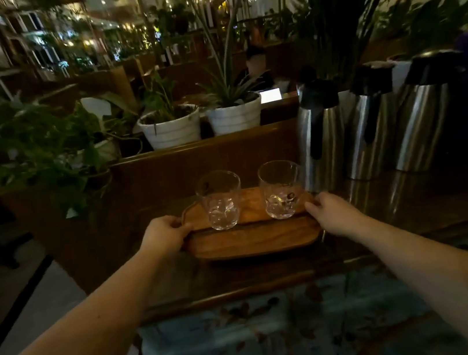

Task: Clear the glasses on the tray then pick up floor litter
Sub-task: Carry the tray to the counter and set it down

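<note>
Dim cafe, string lights and plants all round. Oblong brown wooden tray (254, 239) sits on dark wooden counter (427, 200), two clear empty drinking glasses (220, 199) upright on its far half. Left hand (166, 234) fingers curled round tray's left end, right hand (333, 211) gripping right end. Three steel thermos jugs (322, 133) just right of it, white ribbed plant pots (172, 127) on ledge behind.

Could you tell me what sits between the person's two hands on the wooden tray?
In the head view, two clear glasses stand upright, side by side and apart, on the wooden tray between the left hand and right hand.
</note>
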